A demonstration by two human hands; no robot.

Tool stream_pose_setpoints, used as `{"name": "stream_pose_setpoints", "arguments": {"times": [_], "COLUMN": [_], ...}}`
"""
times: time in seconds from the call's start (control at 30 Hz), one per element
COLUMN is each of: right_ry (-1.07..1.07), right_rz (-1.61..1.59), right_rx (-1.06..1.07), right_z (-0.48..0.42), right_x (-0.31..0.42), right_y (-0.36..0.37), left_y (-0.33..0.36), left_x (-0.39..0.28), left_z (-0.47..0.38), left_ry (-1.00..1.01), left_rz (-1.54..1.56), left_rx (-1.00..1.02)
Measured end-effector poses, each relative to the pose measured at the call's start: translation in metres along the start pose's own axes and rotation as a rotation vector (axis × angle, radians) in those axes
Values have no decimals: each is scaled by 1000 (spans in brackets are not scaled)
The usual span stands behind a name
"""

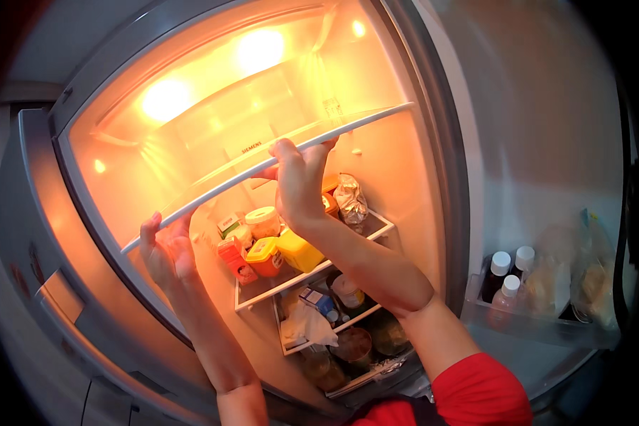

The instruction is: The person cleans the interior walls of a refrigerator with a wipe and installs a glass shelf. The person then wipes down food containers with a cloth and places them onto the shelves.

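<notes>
A glass refrigerator shelf with a white front edge [223,187] spans the upper compartment of a Siemens refrigerator [255,109]. In the picture its edge slopes up to the right. My left hand [169,247] grips it near the left end, thumb at the front and fingers partly hidden underneath. Right of the middle, my right hand [302,183] holds the same edge from below. No items show on this shelf. Below my hands, a lower shelf [277,293] carries yellow-lidded tubs [265,256], a red carton [237,261], a round white-lidded container [262,221] and a foil-wrapped item [350,199].
Further down, another shelf [306,346] bears a blue-and-white box [318,301] and a white plastic bag [309,322]. Pots [352,346] stand lower still. The open door at right has a bin [543,333] with white-capped bottles [500,263] and bagged food [596,282].
</notes>
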State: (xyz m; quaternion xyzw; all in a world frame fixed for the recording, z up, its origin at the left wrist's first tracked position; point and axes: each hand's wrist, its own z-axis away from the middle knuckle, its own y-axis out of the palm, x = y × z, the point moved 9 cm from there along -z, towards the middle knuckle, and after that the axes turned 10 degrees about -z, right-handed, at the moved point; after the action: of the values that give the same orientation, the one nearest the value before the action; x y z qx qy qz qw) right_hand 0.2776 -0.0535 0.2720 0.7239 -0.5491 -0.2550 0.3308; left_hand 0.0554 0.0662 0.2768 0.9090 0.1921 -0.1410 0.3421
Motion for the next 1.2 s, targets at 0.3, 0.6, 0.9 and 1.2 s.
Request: {"name": "stream_pose_setpoints", "arguments": {"times": [0.3,0.6,0.9,1.2], "right_ry": [57,95,91,201], "right_rz": [7,57,235,314], "right_rx": [-4,29,-10,10], "right_z": [-9,-14,-35,-54], "right_x": [-25,-46,-85,-128], "right_y": [-14,-24,-79,-101], "left_y": [-22,-33,-78,-92], "left_x": [24,34,82,89], "left_z": [-22,-35,-56,-73], "left_ry": [-17,-46,-78,22], "left_rz": [-20,-2,-93,-229], "left_rx": [42,115,-31,-63]}}
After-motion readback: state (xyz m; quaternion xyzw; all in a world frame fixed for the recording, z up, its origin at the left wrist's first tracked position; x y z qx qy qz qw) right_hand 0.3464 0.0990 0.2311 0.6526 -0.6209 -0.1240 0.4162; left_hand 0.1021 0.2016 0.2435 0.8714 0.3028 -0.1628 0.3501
